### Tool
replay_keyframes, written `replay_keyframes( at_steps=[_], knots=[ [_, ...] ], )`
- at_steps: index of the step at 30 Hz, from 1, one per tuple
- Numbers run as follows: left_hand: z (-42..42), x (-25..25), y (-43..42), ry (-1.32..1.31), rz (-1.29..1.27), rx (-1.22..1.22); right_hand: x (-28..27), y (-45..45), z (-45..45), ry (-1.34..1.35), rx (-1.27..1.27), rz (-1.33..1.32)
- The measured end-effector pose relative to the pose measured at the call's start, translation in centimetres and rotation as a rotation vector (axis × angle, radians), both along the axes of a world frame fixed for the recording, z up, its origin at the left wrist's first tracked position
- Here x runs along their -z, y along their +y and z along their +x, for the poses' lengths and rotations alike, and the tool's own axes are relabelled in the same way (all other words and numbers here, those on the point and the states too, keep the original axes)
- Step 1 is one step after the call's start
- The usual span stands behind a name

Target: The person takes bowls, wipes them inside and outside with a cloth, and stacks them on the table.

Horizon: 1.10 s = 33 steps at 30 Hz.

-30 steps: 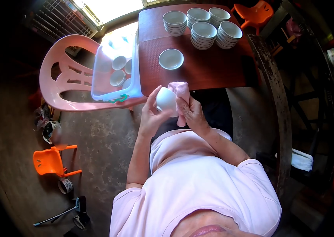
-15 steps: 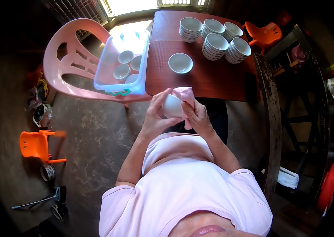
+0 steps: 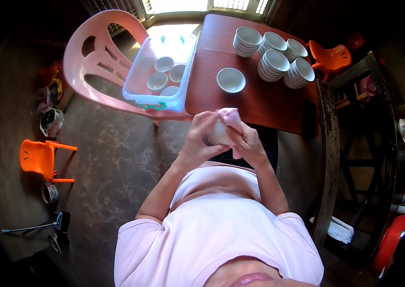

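Note:
Fingers of my left hand (image 3: pixel 197 138) are wrapped round a white bowl (image 3: pixel 219 133), held on its side in front of my lap. My right hand (image 3: pixel 249 143) grips a pink cloth (image 3: pixel 231 117) and presses it against the bowl; its fingertips are hidden by the cloth. Just beyond my hands, one white bowl (image 3: pixel 231 80) stands upright on the red-brown table (image 3: pixel 212 103). Several stacks of white bowls (image 3: pixel 276 62) are at the table's far right. Left of the table, a clear plastic bin (image 3: pixel 133 91) holds several more white bowls (image 3: pixel 157 82).
The bin rests on a pink plastic chair (image 3: pixel 80 64). An orange chair (image 3: pixel 330 56) stands behind the table, and another orange chair (image 3: pixel 39 157) is on the floor at left. A worn wooden frame (image 3: pixel 329 158) runs along the right. A brush (image 3: pixel 61 222) lies lower left.
The view has shifted, so the table and bin appear farther right. In my left hand the bowl has turned and is more covered by my fingers. Both hands keep their hold.

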<state>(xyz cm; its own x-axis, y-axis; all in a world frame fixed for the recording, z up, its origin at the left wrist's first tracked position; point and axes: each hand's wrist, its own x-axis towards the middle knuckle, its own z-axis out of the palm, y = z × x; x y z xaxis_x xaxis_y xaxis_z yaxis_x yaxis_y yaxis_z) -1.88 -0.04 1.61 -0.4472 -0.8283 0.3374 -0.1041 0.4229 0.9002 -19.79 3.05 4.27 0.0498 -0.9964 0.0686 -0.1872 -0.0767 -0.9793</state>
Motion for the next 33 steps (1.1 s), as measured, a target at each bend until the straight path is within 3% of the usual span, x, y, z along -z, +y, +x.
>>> replay_keyframes(
  at_steps=[2, 4, 6, 8, 11, 14, 15, 18, 19, 22, 25, 28, 29, 32, 33],
  knots=[
    [-0.6, 0.4, 0.3, 0.173, 0.049, -0.050, 0.4, -0.4, 0.7, 0.028, 0.006, 0.028],
    [-1.2, 0.5, 0.4, 0.344, 0.093, -0.095, 1.9, -0.5, 1.0, -0.175, 0.146, 0.000],
    [-0.6, 0.6, -0.2, 0.595, 0.770, -0.082, 2.4, -0.2, 1.6, -0.325, 0.220, -0.032],
    [0.1, 0.8, 0.1, 0.805, 1.207, 0.203, 1.7, 0.5, 2.4, -0.229, 0.218, -0.069],
    [-0.5, -0.8, 0.4, 0.677, 0.941, 0.085, 1.4, 0.4, 1.8, -0.089, 0.123, -0.113],
    [-0.6, -0.4, 0.2, -0.014, -0.050, -0.108, 0.8, 0.0, 1.1, -0.002, 0.059, -0.086],
    [-0.7, -0.5, 0.4, -0.187, -0.240, -0.160, 0.8, 0.0, 1.2, -0.025, 0.066, -0.069],
    [-1.4, 0.4, 0.3, 0.481, 0.254, -0.116, 0.7, -0.1, 1.7, -0.142, 0.177, -0.084],
    [-1.3, 0.7, 0.3, 0.666, 0.601, -0.117, 0.8, 0.2, 2.0, -0.190, 0.230, -0.096],
    [-0.1, -0.5, 0.1, 0.937, 1.302, 0.243, 1.3, 0.5, 2.3, -0.161, 0.184, -0.131],
    [-0.7, -0.2, 0.2, 0.621, 0.753, 0.129, 0.9, 0.2, 1.3, -0.076, 0.076, -0.121],
    [-0.7, -0.4, 0.1, 0.055, -0.014, -0.061, 0.4, -0.2, 1.1, -0.044, 0.032, -0.093],
    [-0.9, 0.1, -0.2, 0.249, 0.034, 0.003, 0.7, -0.2, 1.2, -0.055, 0.065, -0.109],
    [-0.9, 0.1, -0.1, 0.783, 0.692, -0.009, 1.2, -0.1, 2.2, -0.147, 0.207, -0.159],
    [-0.3, -0.3, -0.4, 0.855, 0.913, 0.157, 1.3, 0.0, 2.1, -0.131, 0.172, -0.185]
  ],
)
